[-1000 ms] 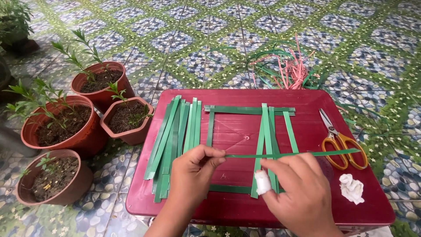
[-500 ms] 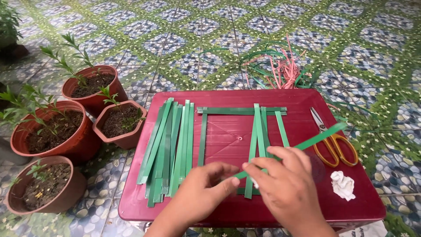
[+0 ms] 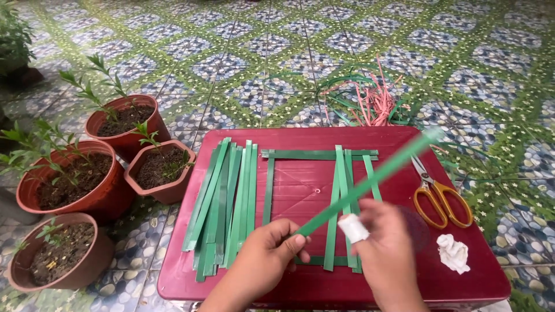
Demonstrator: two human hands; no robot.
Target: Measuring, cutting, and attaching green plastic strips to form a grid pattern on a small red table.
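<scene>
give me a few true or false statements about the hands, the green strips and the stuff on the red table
1. The left hand pinches one long green strip that slants up to the right. True.
2. The orange-handled scissors lie left of the green strip pile. False: they lie at the table's right side.
3. A crumpled white wad lies on the red plastic table below the scissors. True.
4. The right hand holds the scissors. False: it is beside the slanting strip.

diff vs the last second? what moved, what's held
The green strip, flat across the woven frame a second ago, now has its far end lifted, slanting up toward the scissors. The left hand keeps its grip on the near end; the right hand has shifted beside it. The strip pile, scissors and pots stayed put.
</scene>
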